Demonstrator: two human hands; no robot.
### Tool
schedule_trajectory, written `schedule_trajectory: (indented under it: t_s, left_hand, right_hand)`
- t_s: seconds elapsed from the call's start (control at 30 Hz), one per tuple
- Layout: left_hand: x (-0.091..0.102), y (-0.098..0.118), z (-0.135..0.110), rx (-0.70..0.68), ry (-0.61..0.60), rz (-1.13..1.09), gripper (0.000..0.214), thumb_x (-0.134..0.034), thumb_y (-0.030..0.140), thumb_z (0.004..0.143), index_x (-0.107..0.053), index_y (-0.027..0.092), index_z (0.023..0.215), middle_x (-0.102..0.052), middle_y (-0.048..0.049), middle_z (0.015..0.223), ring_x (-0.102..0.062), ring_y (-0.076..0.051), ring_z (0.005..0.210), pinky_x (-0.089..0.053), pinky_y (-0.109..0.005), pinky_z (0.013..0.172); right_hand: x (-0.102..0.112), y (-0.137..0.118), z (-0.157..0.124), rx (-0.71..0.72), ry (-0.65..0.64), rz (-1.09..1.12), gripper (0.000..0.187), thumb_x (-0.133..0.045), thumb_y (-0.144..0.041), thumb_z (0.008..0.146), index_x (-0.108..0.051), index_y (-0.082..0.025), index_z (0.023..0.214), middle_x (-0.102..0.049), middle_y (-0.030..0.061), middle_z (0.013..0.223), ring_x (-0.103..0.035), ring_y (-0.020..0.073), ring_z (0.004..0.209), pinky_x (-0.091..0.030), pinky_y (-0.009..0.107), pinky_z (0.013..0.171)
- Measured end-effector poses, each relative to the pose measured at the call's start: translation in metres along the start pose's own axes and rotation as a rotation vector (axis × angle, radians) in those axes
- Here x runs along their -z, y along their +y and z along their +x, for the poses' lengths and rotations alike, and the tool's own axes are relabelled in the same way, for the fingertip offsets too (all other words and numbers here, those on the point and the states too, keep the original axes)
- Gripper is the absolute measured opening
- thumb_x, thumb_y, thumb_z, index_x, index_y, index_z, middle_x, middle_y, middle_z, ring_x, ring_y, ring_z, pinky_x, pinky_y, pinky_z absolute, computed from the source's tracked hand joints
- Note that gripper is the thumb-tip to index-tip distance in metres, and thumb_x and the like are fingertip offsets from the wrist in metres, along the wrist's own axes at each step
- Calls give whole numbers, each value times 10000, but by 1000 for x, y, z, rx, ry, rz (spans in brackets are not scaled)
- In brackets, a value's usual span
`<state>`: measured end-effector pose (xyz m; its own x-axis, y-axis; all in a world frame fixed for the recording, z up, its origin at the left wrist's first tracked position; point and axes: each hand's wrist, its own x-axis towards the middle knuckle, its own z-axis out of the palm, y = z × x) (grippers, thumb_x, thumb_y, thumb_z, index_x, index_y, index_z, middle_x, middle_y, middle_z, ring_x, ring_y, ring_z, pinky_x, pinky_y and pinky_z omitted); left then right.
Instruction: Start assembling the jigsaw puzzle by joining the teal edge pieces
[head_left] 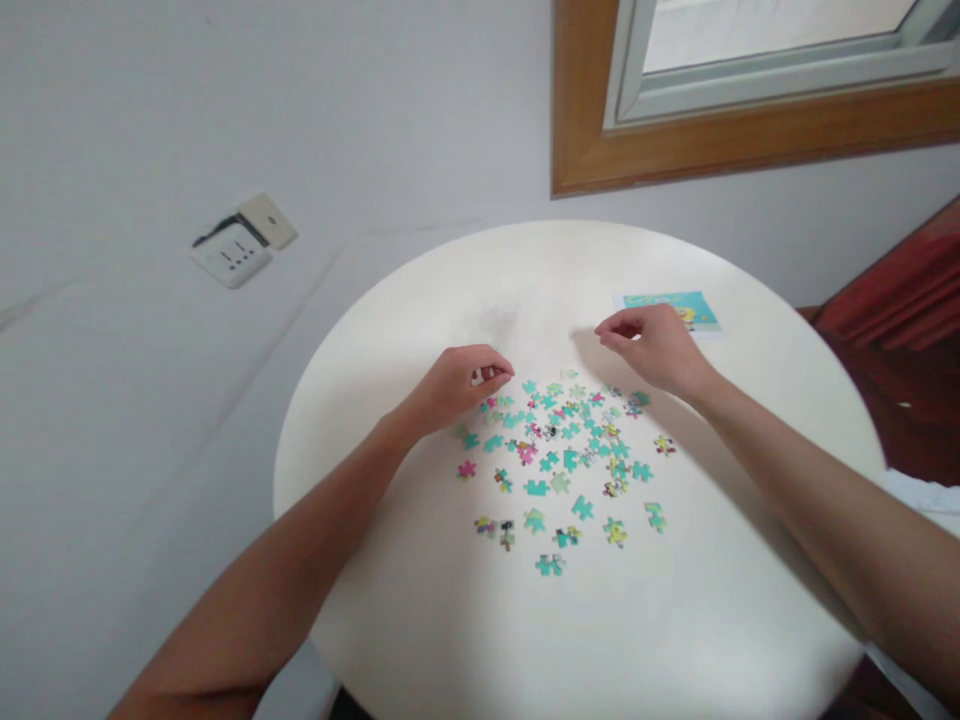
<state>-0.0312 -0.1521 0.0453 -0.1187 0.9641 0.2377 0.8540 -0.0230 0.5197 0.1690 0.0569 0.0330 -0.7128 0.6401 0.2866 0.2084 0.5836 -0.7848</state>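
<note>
Several small jigsaw pieces [568,455], mostly teal with pink and yellow ones, lie scattered on a round white table [465,620]. My left hand [457,385] rests at the left edge of the scatter, fingers curled round a pale piece [480,376]. My right hand [651,345] hovers just beyond the far right of the pieces, fingers bent down and pinched together; whether anything is in them is hidden. A teal picture card [675,310] lies flat behind my right hand.
The table stands against a white wall with a wall socket [238,245] at the left. A wood-framed window [750,90] is above the table. Dark red fabric [900,320] lies past the table's right edge.
</note>
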Motion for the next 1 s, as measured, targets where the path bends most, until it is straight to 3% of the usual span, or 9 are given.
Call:
schedule_trajectory:
  t_s: [0.27, 0.4, 0.63, 0.83, 1.0]
  left_hand:
    - [-21, 7, 4, -4, 65, -30, 204, -535, 187, 910, -722, 192, 992, -713, -61, 996, -637, -163, 903, -498, -275, 781]
    - [-18, 6, 4, 4, 78, -29, 201, -538, 196, 913, -722, 192, 994, -710, -60, 991, -635, -161, 887, -491, -268, 752]
    - [-13, 8, 4, 5, 94, -34, 199, -542, 201, 910, -724, 183, 988, -708, -61, 971, -627, -152, 849, -479, -262, 731]
    - [-10, 9, 4, 102, 112, -96, 185, -596, 277, 893, -733, 178, 969, -733, -55, 956, -645, -150, 808, -497, -258, 713]
    - [-15, 24, 2, 235, 82, -448, 253, -696, 354, 828, -720, 147, 971, -748, -66, 907, -684, -162, 808, -546, -255, 710]
  right_hand:
    - [-17, 3, -7, 108, -168, -158, 111, -657, -260, 806, -761, -224, 793, -696, 62, 804, -585, 194, 692, -433, 350, 690]
    - [-31, 0, -12, 140, -264, -289, 89, -689, -282, 809, -739, -221, 849, -662, 74, 853, -573, 207, 740, -414, 351, 678]
    - [-33, 5, -10, 171, -289, -351, 104, -608, -105, 764, -664, -192, 761, -631, 105, 888, -565, 239, 850, -411, 359, 721]
    - [-25, -6, -10, 57, -291, -6, 60, -617, -180, 782, -626, -204, 728, -627, 33, 674, -538, 161, 617, -401, 333, 607]
    - [-25, -34, -22, -11, -390, 385, 66, -653, -245, 794, -645, -192, 755, -645, 24, 658, -570, 138, 601, -450, 306, 579]
